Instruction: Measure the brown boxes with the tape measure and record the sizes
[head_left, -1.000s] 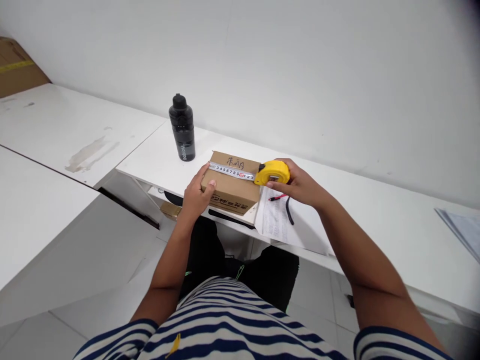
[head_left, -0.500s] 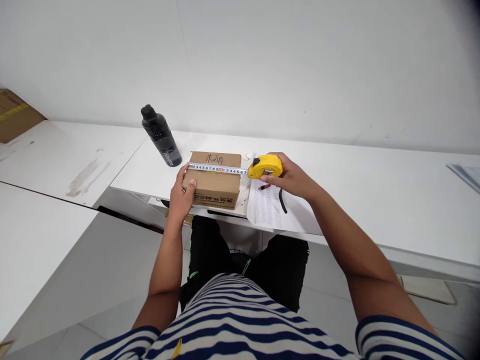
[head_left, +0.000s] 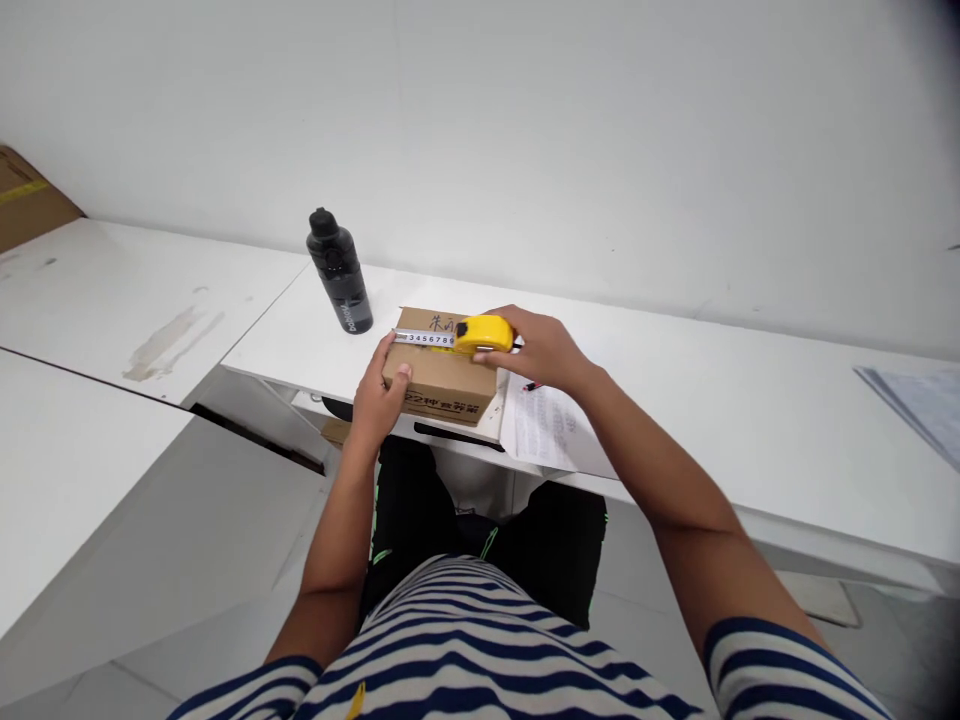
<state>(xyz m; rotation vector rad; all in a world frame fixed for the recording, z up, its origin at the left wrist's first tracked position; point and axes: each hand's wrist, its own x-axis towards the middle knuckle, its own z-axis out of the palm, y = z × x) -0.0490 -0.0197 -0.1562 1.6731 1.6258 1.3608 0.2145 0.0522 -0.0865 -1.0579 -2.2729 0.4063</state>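
A small brown cardboard box (head_left: 450, 378) with black printing and handwriting sits at the desk's front edge. My left hand (head_left: 379, 395) grips its left end, thumb on the top and fingers round the side. Beside those fingertips lies the metal end of the white tape blade (head_left: 424, 338), which runs across the box top. My right hand (head_left: 547, 347) is closed round the yellow tape measure (head_left: 480, 333), held over the right part of the box top. The blade between case and left hand is short, showing figures up to about 9.
A dark water bottle (head_left: 341, 272) stands behind the box to the left. Written paper (head_left: 544, 430) with a red pen (head_left: 531, 386) lies right of the box. More sheets (head_left: 911, 405) lie far right; a larger carton (head_left: 34, 200) stands far left.
My right hand has moved left with the tape measure, from beyond the box's right edge to over its top. Less blade shows. My left hand still grips the box.
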